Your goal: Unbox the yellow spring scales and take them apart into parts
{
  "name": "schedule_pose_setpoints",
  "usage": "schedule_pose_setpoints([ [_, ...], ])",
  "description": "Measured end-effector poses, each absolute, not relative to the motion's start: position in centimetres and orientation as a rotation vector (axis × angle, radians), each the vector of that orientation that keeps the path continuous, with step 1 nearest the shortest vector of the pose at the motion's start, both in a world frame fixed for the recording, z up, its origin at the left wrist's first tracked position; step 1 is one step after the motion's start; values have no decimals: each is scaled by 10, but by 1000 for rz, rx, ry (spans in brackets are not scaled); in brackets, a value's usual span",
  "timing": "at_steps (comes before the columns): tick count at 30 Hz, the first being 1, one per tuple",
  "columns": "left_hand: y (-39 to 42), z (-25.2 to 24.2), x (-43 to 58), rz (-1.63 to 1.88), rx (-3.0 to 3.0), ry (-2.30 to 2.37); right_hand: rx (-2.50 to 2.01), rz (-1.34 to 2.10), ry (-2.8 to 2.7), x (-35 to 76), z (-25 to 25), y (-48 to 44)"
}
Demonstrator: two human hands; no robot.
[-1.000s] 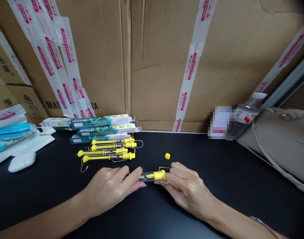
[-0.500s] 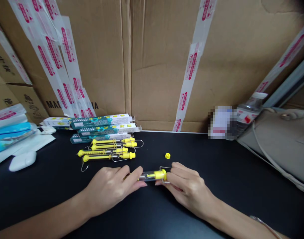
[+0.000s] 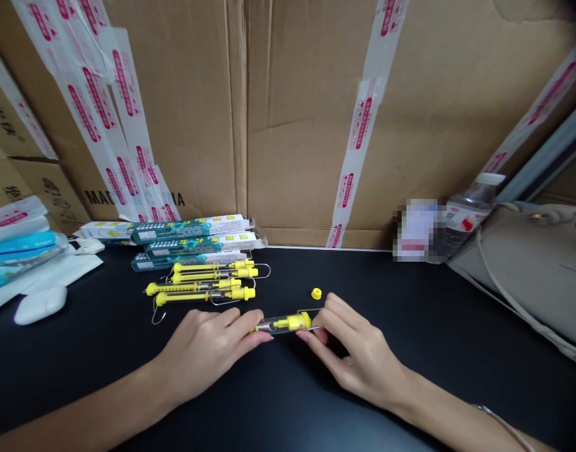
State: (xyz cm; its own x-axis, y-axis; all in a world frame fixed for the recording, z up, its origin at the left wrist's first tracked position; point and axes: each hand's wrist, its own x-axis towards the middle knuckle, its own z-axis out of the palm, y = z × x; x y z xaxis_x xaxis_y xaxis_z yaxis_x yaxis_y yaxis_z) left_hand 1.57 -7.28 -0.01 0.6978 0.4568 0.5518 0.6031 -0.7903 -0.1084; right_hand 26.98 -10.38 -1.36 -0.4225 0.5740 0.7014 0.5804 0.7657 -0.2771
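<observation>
A spring scale with a clear tube and yellow end is held level above the black table. My left hand grips its left part, hiding that end. At the other end, the fingers of my right hand pinch the wire loop by the yellow plug; the exact fingertip contact is partly hidden. A small loose yellow cap lies on the table just beyond my right hand. Several more yellow spring scales with wire hooks lie side by side behind my left hand.
Green and white printed boxes are stacked at the back left. A white earphone case and a blue packet lie at the left. A plastic bottle and a grey bag stand at the right. Cardboard boxes wall off the back.
The spring scale has tilted, its right end slightly higher. My right hand has shifted its fingers around the wire loop and yellow end. My left hand keeps its grip.
</observation>
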Motion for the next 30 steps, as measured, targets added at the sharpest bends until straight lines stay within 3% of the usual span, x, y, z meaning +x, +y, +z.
schedule_pose_setpoints([
  [30,-67,6,17,-714,-3141,-1126,-804,47,-2114,272,-18,-105],
])
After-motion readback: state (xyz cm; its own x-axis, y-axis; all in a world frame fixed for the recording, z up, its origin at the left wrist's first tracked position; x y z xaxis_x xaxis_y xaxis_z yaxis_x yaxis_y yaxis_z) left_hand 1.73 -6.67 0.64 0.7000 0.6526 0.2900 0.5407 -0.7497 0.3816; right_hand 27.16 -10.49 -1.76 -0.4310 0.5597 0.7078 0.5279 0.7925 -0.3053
